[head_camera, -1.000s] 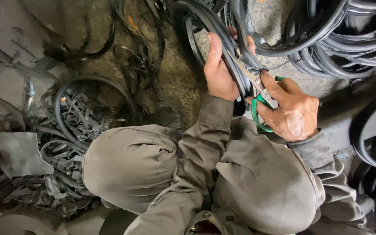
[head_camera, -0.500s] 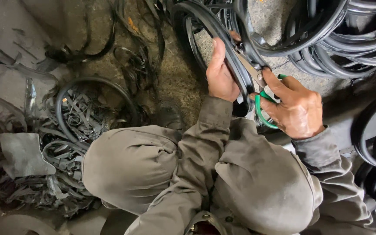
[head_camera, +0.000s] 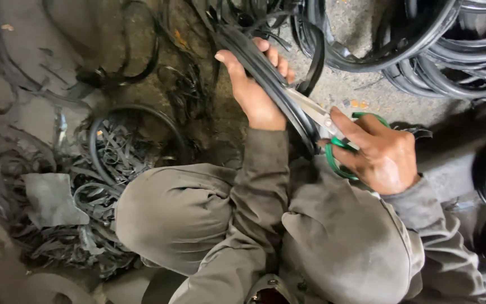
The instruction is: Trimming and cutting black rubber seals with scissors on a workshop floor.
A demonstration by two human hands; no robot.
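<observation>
Rubber strip (head_camera: 265,73), black, thick, held up above the knees; left hand (head_camera: 257,93) clamped around it. Right hand (head_camera: 381,155) closed in green-handled scissors (head_camera: 333,132), blades against the strip. Rubber offcuts (head_camera: 102,180) heaped on floor (head_camera: 355,84) at left; stacked rubber rings (head_camera: 451,50) upper right.

I see a heap of black rubber offcuts (head_camera: 94,186) on the dirty concrete floor (head_camera: 23,107) at left, a grey flat scrap (head_camera: 52,198) lying on it, and stacked black rubber rings (head_camera: 451,62) at upper right.
</observation>
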